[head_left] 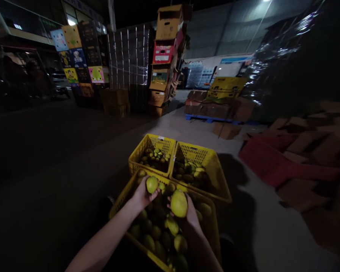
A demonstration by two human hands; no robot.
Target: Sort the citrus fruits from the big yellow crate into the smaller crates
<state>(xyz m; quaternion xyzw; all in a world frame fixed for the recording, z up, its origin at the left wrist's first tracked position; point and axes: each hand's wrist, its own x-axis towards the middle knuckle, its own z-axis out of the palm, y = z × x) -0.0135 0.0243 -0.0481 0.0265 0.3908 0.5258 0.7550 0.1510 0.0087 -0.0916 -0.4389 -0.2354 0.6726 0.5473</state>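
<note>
My left hand [142,194] is closed around a small, round yellow-green fruit [152,184], above the far-left part of the near yellow crate [215,226]. Slightly nearer and to the right, my right hand [192,213] grips a larger, smooth yellow-green fruit [179,204]. The exact kind of fruit is hard to tell in this dim light. Below both hands, the near crate holds many similar fruits [180,244], some green and some yellower. Parts of my fingers are hidden behind the fruits they hold.
Beyond the near crate stand a left yellow crate [136,156] and a right yellow crate [218,177], both part-filled with smaller fruits. Flattened cardboard [308,143] and a red crate [260,158] lie to the right. Stacked boxes [161,53] and a blue pallet [206,118] stand farther back.
</note>
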